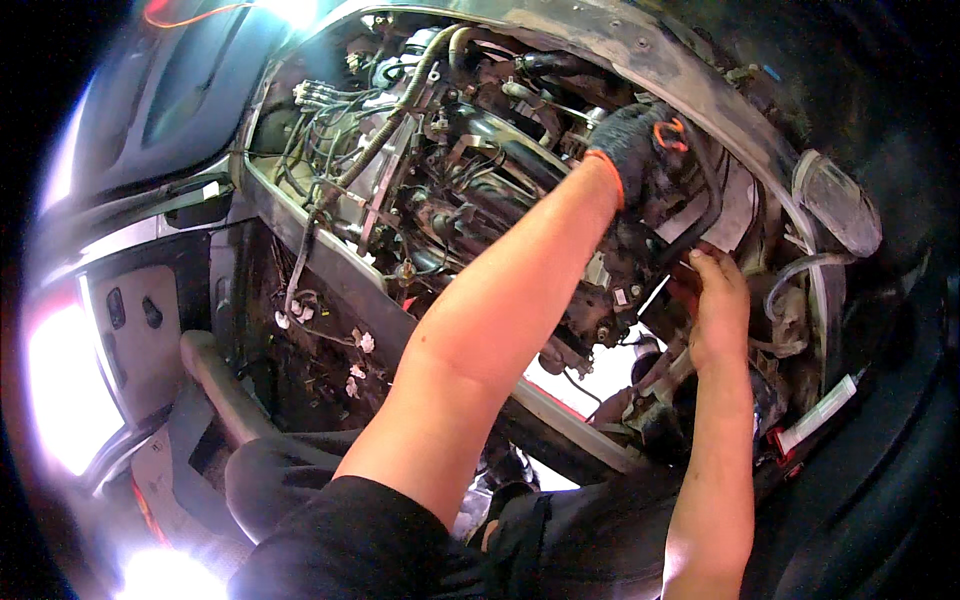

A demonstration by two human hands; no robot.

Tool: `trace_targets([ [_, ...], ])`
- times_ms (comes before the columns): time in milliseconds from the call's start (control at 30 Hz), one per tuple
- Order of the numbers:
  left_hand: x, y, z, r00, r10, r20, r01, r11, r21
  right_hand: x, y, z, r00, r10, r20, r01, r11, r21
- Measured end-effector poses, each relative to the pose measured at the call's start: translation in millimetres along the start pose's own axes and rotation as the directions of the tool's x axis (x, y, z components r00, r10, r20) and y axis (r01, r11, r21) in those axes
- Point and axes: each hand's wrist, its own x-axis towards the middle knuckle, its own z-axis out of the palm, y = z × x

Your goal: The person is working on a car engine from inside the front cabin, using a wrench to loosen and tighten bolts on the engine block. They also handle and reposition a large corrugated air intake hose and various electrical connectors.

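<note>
My left hand [640, 150], in a black glove with an orange cuff and orange detail, reaches into the upper right of an engine bay [480, 200], beside a black curved hose [712, 205]; its fingertips are mostly hidden. My bare right hand [717, 300] is lower, just right of my left forearm, with fingers bent at the lower end of that hose and dark parts around it. What, if anything, those fingers grip is too obscured to make out.
A metal body rim [755, 150] arcs above and right, with a headlamp-like housing [835, 200]. A white-and-red tube [815, 410] lies at the right. Wiring [330, 190] crosses the left engine bay. An open door [140, 350] and dark raised panel [170, 90] are at left.
</note>
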Motion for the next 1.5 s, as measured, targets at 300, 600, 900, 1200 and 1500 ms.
trace_targets([
  [300,-10,14,16,0.991,0.005,-0.135,-0.037,0.972,-0.234,-1,4,-4,0.998,0.060,-0.020,-0.060,0.998,0.015],
  [600,-4,23,-2,0.995,-0.097,-0.036,0.088,0.974,-0.207,6,10,-10,0.997,0.030,0.074,-0.032,0.999,0.025],
  [900,-18,27,-3,0.990,0.083,-0.115,-0.090,0.994,-0.059,31,4,6,0.996,-0.073,-0.050,0.084,0.961,0.264],
  [1200,4,45,-16,0.951,0.235,-0.200,-0.092,0.834,0.544,52,20,4,0.982,-0.181,-0.055,0.184,0.855,0.485],
  [1500,-3,49,-6,0.921,0.382,-0.077,-0.219,0.671,0.708,67,25,-10,0.993,-0.107,0.058,0.054,0.816,0.576],
])
